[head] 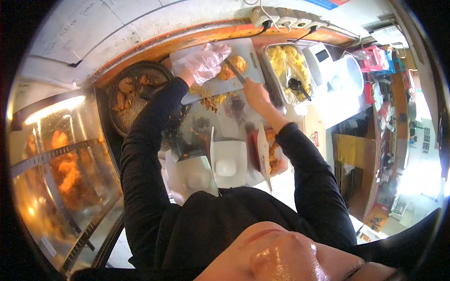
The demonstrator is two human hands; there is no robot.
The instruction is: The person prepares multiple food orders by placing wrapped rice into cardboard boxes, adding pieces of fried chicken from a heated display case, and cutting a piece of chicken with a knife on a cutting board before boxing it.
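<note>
A knife is in my right hand, its blade lying against a piece of crumbed fried chicken. The chicken rests on a white cutting board by the wall. My left hand, in a thin transparent plastic glove, is over the board just left of the chicken and the blade tip. Its fingertips are blurred under the plastic, so whether they grip anything is unclear. Crumbs and scraps lie along the board's near edge.
Left are a round dark stone mortar with chicken pieces and a lit glass cabinet. Nearer me stand two open boxes with rice and a box of fried chicken. Right are a tray of yellow food, a scale and a bucket.
</note>
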